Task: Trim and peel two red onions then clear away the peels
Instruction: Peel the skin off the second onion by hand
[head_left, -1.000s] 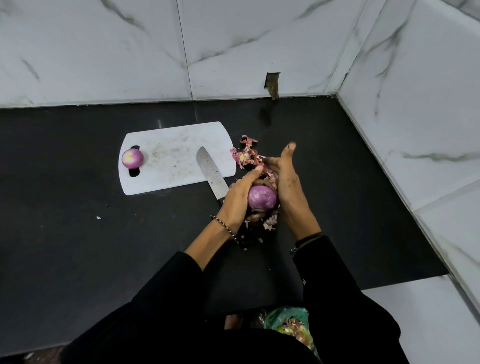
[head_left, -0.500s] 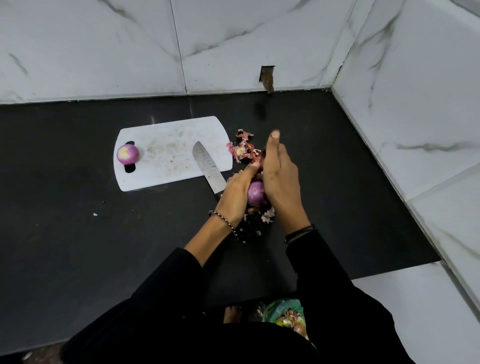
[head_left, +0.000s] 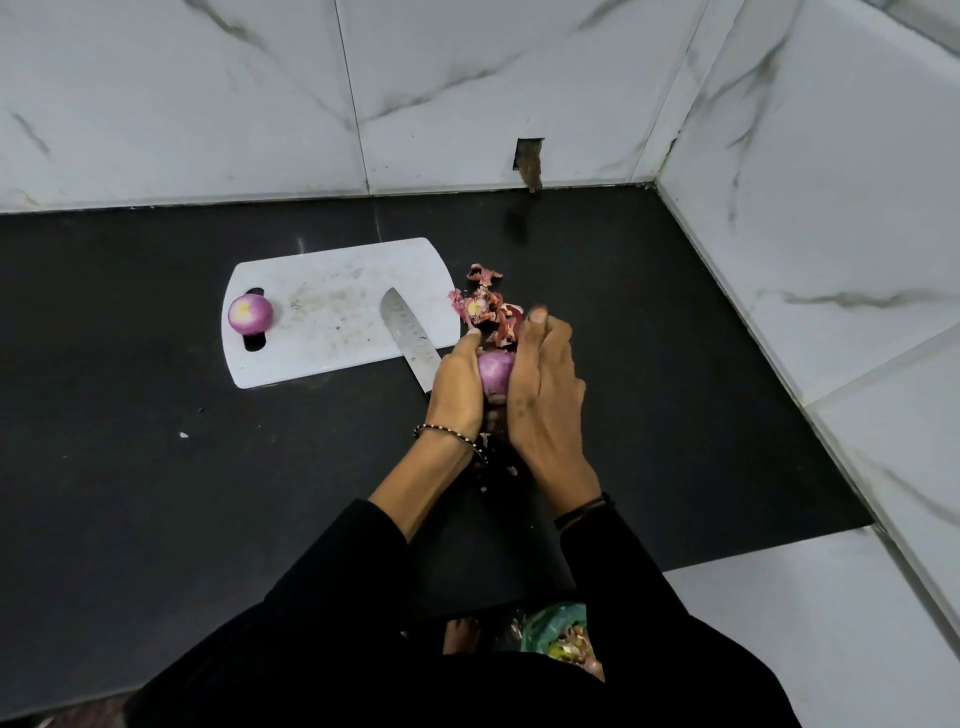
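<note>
A peeled purple onion (head_left: 494, 375) is held between both hands above the black counter (head_left: 675, 364). My left hand (head_left: 457, 389) grips its left side. My right hand (head_left: 545, 395) wraps over its right side, fingers pointing away from me. A second peeled onion (head_left: 250, 314) sits at the left end of the white cutting board (head_left: 332, 312). Reddish onion peels (head_left: 488, 306) lie in a heap just beyond my hands, right of the board. A knife (head_left: 410, 338) lies with its blade across the board's right corner, its handle hidden under my left hand.
Marble-tiled walls close the counter at the back and right, meeting in a corner (head_left: 654, 182). A green bag with scraps (head_left: 561, 634) sits on the floor below the counter's front edge, next to a bare foot (head_left: 460, 634). Small peel bits (head_left: 483, 467) lie under my wrists.
My right hand has turned from an open edge-on pose to close over the onion's right side, covering more of it. Both hands stayed in place near the peel heap.
</note>
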